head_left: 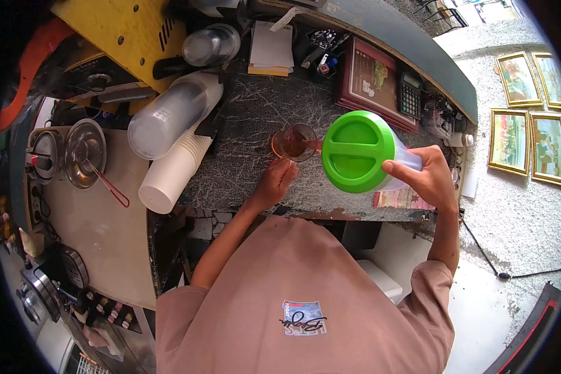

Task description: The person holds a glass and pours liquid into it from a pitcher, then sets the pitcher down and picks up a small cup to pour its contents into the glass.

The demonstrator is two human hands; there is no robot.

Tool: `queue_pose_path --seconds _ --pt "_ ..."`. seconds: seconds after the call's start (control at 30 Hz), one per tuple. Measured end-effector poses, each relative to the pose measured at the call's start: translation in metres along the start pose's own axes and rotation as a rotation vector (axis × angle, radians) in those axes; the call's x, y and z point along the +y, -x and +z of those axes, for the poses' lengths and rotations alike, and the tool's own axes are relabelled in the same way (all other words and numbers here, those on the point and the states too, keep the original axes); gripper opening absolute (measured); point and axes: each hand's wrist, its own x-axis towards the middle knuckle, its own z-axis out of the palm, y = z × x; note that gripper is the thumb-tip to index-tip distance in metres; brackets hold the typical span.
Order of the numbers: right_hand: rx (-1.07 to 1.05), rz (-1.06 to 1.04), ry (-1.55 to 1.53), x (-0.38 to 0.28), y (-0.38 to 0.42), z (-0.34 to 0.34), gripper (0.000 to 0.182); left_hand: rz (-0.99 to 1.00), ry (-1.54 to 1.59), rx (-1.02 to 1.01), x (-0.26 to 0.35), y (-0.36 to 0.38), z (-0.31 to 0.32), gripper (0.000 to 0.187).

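Observation:
My right hand (427,179) is wrapped round the handle side of a clear plastic pitcher (400,156) with a bright green lid (358,151), the thumb against the lid's edge. The pitcher tilts left, and a reddish-brown liquid runs from its spout. It goes into a clear glass cup (306,133), which has dark liquid inside. Just below the cup, my left hand (278,182) is closed at its near side, apparently on the handle; the fingers hide the exact grip.
On the dark scratched counter (243,134), stacked white cups (174,171) and clear plastic cups (168,118) lie at left. Papers (271,47), a maroon box (371,78) and a calculator (409,93) line the back. A strainer (86,153) rests on the left side table.

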Motion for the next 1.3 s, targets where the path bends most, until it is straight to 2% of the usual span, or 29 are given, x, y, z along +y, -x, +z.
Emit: queue_pose_path --seconds 1.1,1.3 --pt "-0.023 -0.008 -0.008 0.0002 -0.0002 -0.0003 0.045 -0.02 0.012 -0.016 -0.0037 0.0007 -0.0004 0.025" --pt "-0.003 -0.03 -0.041 0.0031 0.0007 0.0026 0.041 0.002 0.006 0.007 -0.0003 0.0003 0.0001 0.025"
